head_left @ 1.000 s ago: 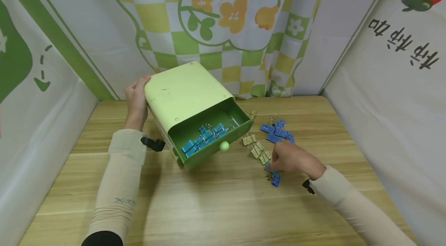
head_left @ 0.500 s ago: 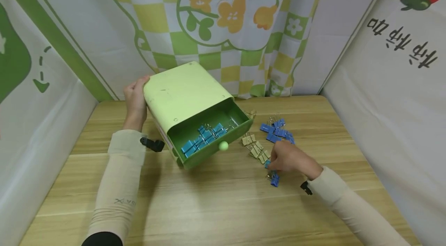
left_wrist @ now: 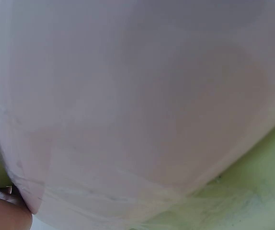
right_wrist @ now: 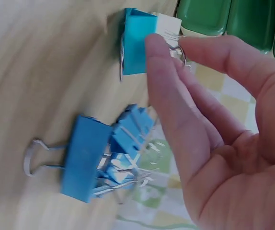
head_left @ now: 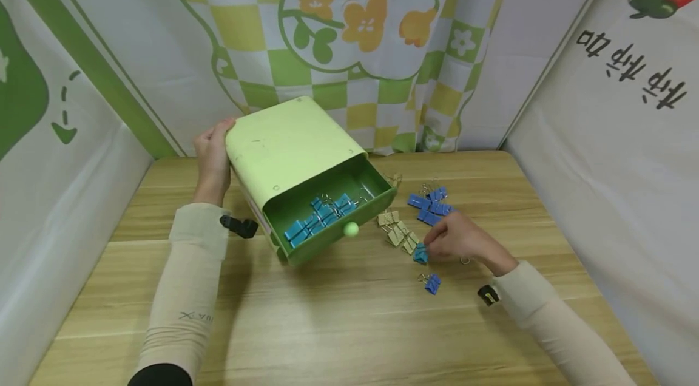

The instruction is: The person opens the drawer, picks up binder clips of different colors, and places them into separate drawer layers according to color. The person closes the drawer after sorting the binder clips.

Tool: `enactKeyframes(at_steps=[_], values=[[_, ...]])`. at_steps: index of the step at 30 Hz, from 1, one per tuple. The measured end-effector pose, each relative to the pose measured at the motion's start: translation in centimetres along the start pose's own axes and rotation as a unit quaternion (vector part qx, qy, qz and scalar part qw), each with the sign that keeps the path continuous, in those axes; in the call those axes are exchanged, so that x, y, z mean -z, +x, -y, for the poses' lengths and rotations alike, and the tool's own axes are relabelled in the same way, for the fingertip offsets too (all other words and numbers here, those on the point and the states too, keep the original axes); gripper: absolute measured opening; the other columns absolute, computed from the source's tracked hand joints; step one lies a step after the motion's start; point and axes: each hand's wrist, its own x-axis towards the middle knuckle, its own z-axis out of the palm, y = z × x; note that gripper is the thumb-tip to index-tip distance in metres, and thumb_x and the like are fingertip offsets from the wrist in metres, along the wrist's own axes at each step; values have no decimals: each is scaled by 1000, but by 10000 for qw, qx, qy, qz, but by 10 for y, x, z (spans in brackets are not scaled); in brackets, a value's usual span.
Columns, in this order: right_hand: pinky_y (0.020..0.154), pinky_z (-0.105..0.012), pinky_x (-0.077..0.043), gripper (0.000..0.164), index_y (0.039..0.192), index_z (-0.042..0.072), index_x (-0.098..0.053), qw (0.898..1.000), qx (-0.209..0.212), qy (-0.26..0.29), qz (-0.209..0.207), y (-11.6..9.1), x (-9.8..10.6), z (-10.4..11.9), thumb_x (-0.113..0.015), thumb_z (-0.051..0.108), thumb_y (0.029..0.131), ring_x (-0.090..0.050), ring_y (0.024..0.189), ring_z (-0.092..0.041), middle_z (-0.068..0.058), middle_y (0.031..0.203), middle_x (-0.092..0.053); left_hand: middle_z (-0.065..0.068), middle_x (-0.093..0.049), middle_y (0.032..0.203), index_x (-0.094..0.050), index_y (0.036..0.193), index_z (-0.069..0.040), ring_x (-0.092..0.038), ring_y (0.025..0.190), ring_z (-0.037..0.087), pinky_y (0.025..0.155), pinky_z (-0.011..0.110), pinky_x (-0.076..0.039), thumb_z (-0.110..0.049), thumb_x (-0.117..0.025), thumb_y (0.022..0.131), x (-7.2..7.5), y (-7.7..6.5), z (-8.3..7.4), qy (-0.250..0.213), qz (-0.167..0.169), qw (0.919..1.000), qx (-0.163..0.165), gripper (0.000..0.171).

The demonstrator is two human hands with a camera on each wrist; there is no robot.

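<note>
The left hand (head_left: 213,155) grips the rear left edge of a pale green box (head_left: 289,146), smooth and round-edged, with a dark scuff on top. Its darker green drawer (head_left: 327,239) stands partly out, fronted by a ball-shaped knob (head_left: 351,229); wedge-shaped teal clips (head_left: 322,216) with shiny wire handles lie inside. Over the wood-grained counter (head_left: 338,319), the right hand (head_left: 455,237) pinches one teal clip (head_left: 420,253) between thumb and fingers, at the end of a row of dull yellow clips (head_left: 397,234). A single blue clip (head_left: 432,284) lies nearer the person; more glossy blue clips (head_left: 430,207) cluster beyond the hand.
</note>
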Motion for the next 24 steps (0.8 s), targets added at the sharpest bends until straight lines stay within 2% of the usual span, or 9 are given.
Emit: enactKeyframes(at_steps=[5, 9, 16, 24], values=[[87, -40, -66, 22, 115, -8, -74, 9953, -186, 943, 132, 4, 0, -12, -71, 2, 95, -80, 93, -26, -17, 103, -80, -9, -62, 57, -73, 69, -14, -52, 46, 5, 49, 19, -45, -32, -69, 101, 0, 0, 1, 9, 3, 10000, -41, 37], [90, -40, -65, 28, 122, -10, -71, 9898, -263, 1372, 270, 6, 2, -17, -69, 2, 97, -80, 96, -26, -19, 107, -80, -9, -62, 58, -75, 72, -14, -52, 46, 5, 49, 19, -45, -32, -70, 101, 0, 1, 2, -6, -6, 10000, -1, 35], [93, -38, -64, 34, 131, -12, -65, 9848, -248, 1677, 372, 8, 18, -13, -63, 7, 102, -80, 100, -22, -17, 114, -79, -9, -62, 57, -74, 72, -14, -51, 45, 5, 47, 19, -44, -32, -70, 101, -1, 2, 2, 68, -22, 10000, -17, 35], [91, -32, -64, 37, 135, -15, -61, 9849, 184, 1719, 7, 1, 54, 21, -61, 5, 104, -80, 100, -18, -15, 112, -80, -9, -61, 55, -71, 67, -14, -51, 44, 5, 46, 19, -43, -32, -69, 101, 1, 3, 4, 57, -39, 10000, -56, 38]])
